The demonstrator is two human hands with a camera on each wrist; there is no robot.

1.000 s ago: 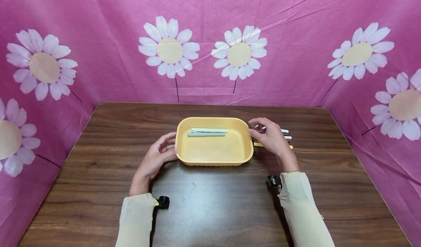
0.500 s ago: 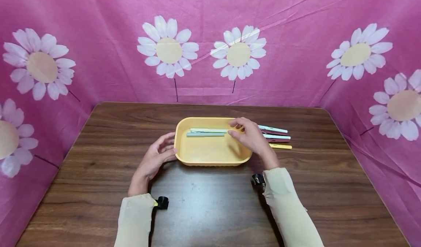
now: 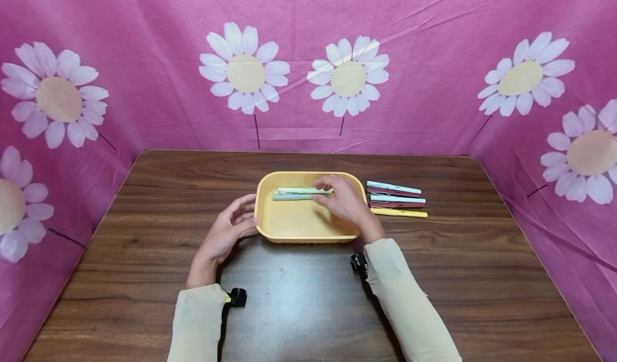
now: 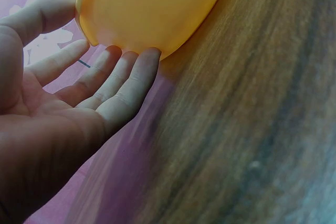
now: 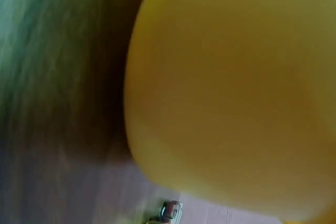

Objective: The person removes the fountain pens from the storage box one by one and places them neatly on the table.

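Two pens (image 3: 289,197) lie inside the yellow tray (image 3: 286,221). The right hand (image 3: 341,197), finger and thumb parted, is over their right ends, contact unclear; the left hand (image 3: 228,228) rests loose fingertips against the tray's left end. Reaching seems underway; next calls for a pinch.

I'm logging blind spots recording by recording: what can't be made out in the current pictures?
Head: whether the right hand touches or grips the two pens in the tray; its fingers hide this.
Left wrist: the tray's far end, cut off by the top edge.
Right wrist: outside pens, blurred and cut off by the bottom edge.
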